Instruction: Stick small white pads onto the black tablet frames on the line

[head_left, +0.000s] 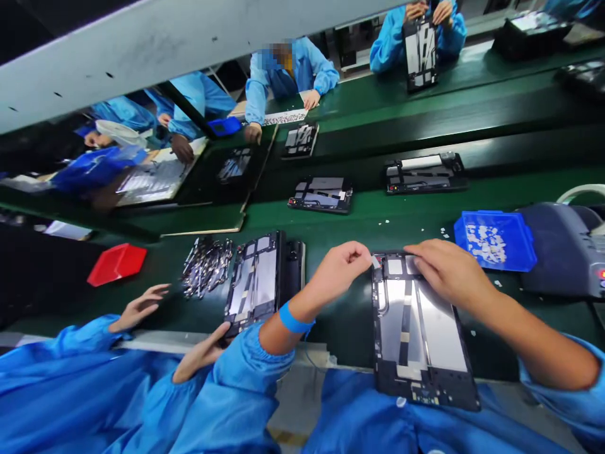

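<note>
No readable writing. Left hand (341,268) pinches small tab (375,261) at tablet frame's (418,328) top edge; right hand (447,271) presses flat there. One blue tray (496,241) near belt's right edge.

Left hand (343,268) fingertips pinched together, wrist banded, right hand (447,271) flat, fingers extended
</note>
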The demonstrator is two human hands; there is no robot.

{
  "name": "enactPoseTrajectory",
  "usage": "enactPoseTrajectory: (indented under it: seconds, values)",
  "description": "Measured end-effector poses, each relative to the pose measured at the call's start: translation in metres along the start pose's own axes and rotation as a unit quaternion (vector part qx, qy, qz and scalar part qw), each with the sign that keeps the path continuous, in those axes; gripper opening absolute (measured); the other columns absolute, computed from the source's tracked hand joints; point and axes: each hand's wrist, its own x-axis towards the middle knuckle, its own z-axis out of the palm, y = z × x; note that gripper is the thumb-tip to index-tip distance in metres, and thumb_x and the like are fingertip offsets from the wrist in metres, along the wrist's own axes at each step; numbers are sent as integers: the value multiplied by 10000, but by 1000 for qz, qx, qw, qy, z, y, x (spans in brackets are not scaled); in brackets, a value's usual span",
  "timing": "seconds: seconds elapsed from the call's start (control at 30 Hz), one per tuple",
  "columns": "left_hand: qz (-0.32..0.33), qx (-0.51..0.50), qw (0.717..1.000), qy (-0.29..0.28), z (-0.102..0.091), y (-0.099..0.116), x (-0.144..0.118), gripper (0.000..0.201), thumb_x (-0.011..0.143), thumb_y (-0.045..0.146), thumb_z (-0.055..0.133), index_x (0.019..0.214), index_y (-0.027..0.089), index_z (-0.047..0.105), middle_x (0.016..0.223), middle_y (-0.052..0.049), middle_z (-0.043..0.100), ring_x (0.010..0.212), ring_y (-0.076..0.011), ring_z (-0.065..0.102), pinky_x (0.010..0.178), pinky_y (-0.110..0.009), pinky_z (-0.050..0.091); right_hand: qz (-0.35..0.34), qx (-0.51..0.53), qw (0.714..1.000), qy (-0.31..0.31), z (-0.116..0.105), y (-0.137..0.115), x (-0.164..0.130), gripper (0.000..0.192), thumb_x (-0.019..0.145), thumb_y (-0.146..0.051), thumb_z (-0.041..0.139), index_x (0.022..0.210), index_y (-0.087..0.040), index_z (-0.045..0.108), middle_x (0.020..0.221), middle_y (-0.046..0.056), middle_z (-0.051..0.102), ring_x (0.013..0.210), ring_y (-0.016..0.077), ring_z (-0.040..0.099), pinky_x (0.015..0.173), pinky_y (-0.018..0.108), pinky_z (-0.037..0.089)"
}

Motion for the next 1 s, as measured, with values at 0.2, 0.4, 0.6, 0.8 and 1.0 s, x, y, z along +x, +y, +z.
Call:
enactPoseTrajectory:
  seconds: [0.2, 0.4, 0.6, 0.8, 1.0]
  values:
    - [17, 193, 981, -28, -3, -3, 3, 120, 885, 257, 611, 827, 184, 686, 838, -19, 651, 746, -155, 543, 668, -274, 389, -168, -183, 964, -99, 7, 16, 11, 498, 1000, -124, 499, 1444, -286, 656, 1046, 88, 668, 819, 214, 505, 738, 344, 367]
    - [17, 195, 977, -83, 1, -8, 29, 114, 848, 214, 592, 811, 173, 692, 799, -13, 673, 722, -155, 566, 665, -280, 405, -192, -225, 947, -128, 9, 11, 18, 459, 974, -115, 548, 1399, -236, 672, 963, 90, 608, 811, 225, 457, 701, 351, 289]
    - [-9, 195, 972, -131, 2, -13, 53, 143, 815, 212, 588, 805, 154, 718, 799, -25, 701, 735, -157, 602, 662, -268, 437, -194, -222, 944, -148, 8, 17, 21, 504, 932, -76, 570, 1390, -260, 671, 960, 93, 588, 829, 237, 448, 694, 348, 287]
    - [-27, 186, 972, -143, 7, -20, 59, 139, 804, 216, 587, 801, 151, 710, 766, -13, 682, 712, -143, 588, 646, -253, 430, -195, -219, 946, -139, 10, 18, 20, 473, 943, -91, 574, 1370, -261, 689, 963, 102, 582, 837, 244, 438, 698, 356, 287]
    - [-18, 215, 968, -129, 11, -15, 55, 123, 824, 205, 564, 787, 160, 672, 752, -5, 651, 704, -144, 574, 651, -263, 413, -192, -219, 947, -138, 10, 17, 20, 488, 927, -84, 588, 1371, -258, 692, 943, 100, 572, 840, 248, 434, 688, 358, 262]
